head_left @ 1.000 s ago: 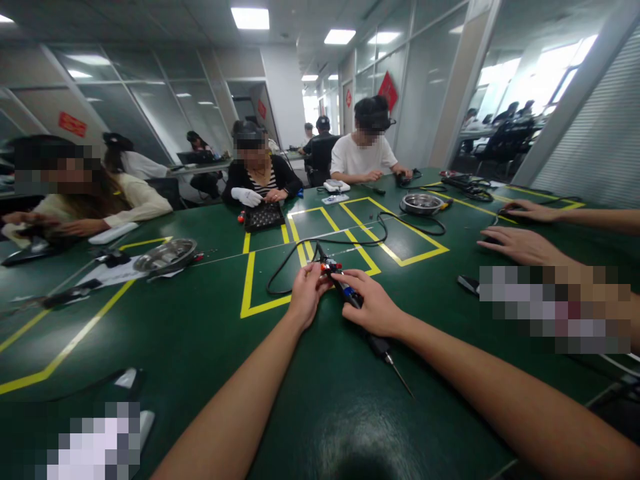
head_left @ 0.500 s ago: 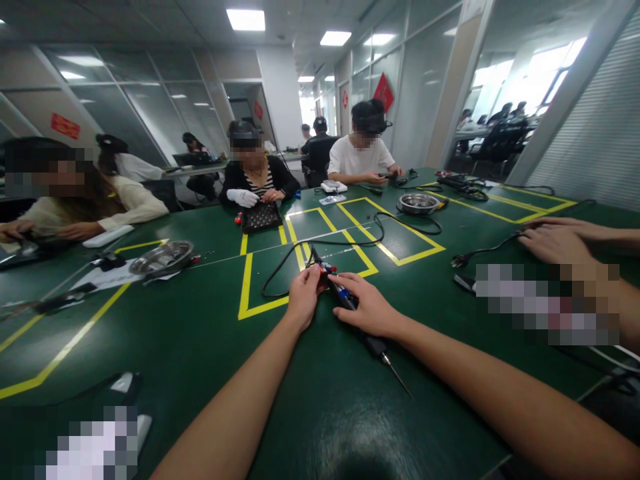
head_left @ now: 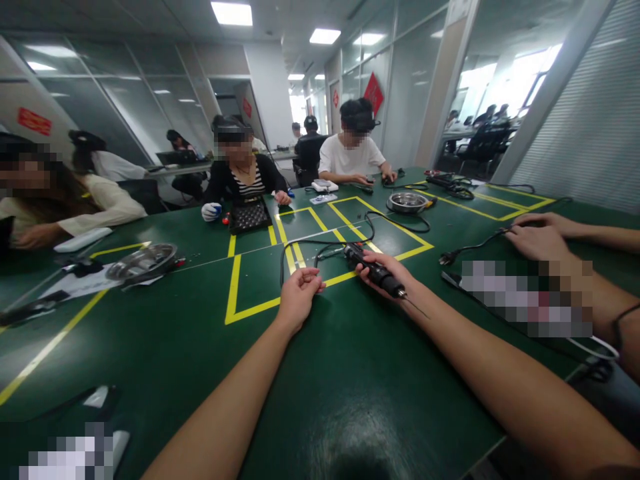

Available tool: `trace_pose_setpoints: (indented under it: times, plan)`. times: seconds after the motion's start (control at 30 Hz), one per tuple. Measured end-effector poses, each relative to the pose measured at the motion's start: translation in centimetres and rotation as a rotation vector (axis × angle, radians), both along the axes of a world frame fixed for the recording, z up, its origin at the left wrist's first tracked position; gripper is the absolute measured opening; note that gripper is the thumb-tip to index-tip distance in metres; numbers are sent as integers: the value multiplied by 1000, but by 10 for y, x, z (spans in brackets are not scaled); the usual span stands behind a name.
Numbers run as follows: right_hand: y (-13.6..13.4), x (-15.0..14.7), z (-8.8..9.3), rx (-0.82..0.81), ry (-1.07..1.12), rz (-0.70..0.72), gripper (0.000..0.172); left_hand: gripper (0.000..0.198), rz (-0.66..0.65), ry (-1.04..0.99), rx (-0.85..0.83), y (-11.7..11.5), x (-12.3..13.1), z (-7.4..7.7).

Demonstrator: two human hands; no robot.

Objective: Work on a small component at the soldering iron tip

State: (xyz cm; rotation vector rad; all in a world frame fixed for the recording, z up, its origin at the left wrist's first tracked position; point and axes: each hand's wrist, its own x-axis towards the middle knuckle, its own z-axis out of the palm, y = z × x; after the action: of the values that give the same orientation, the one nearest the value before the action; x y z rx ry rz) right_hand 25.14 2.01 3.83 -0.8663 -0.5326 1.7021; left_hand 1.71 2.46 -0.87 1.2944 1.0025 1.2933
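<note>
My right hand (head_left: 383, 270) is wrapped round a black corded electric screwdriver (head_left: 376, 272), its thin bit pointing back toward me over the green table (head_left: 320, 373). The tool's black cable (head_left: 320, 245) loops away across the yellow taped rectangle (head_left: 300, 260). My left hand (head_left: 299, 293) rests just left of it with the fingers curled in; whether anything small is in them is hidden. The two hands are a short way apart.
A steel bowl (head_left: 141, 261) sits at the left, another steel bowl (head_left: 407, 201) farther back right. A co-worker's hands (head_left: 537, 240) and a plug cable (head_left: 467, 248) lie at the right. Several people sit along the far side, with a black keyboard-like block (head_left: 249, 217) before one.
My right hand has lifted the screwdriver and carried it right and away, turning it. The left hand has let go of the tool's red-marked end and stayed curled. The view shifted right.
</note>
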Motion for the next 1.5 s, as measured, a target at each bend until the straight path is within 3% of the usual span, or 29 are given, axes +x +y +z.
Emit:
trace_pose_setpoints:
  times: [0.1, 0.2, 0.33, 0.47, 0.6, 0.67, 0.87, 1.0, 1.07, 1.17, 1.3, 1.43, 1.5]
  plan:
    - [7, 7, -8, -35, 26, -42, 44, 35, -9, 25, -2, 1, 0, 0]
    - [3, 2, -8, 45, -105, -81, 55, 27, 10, 51, 0, 4, 0, -2]
    - [-13, -17, -7, 289, -511, -34, 66, 22, 27, 25, -8, 5, 1, -3]
    - [-33, -39, -11, 441, -864, 119, 75, 31, -5, -8, -6, 4, 3, -4]
    - [-46, -53, -18, 837, -1122, 62, 67, 42, 22, -40, -38, 5, 3, -5]
    - [-49, -56, -21, 926, -1204, 58, 67, 45, 38, -67, -56, 6, 2, -5]
    - [-52, -60, -21, 884, -1219, 70, 69, 47, -5, -196, -109, 6, 0, -3]
    - [-52, -64, -23, 568, -1017, 106, 85, 49, -36, -275, -116, 7, -2, -5]
    - [-52, -67, -24, 429, -878, 189, 82, 49, -53, -293, -114, 7, -3, -6]
    - [-51, -69, -25, 390, -746, 291, 67, 49, -63, -274, -107, 5, -2, -5]
    - [-50, -68, -27, 400, -781, 267, 60, 50, 17, -82, -15, 3, -1, -2]
    - [-50, -68, -28, 374, -769, 259, 59, 49, 185, 282, 253, -1, -6, 7]
    - [-49, -68, -29, 369, -749, 261, 61, 39, 212, 406, 370, -3, -9, 11]
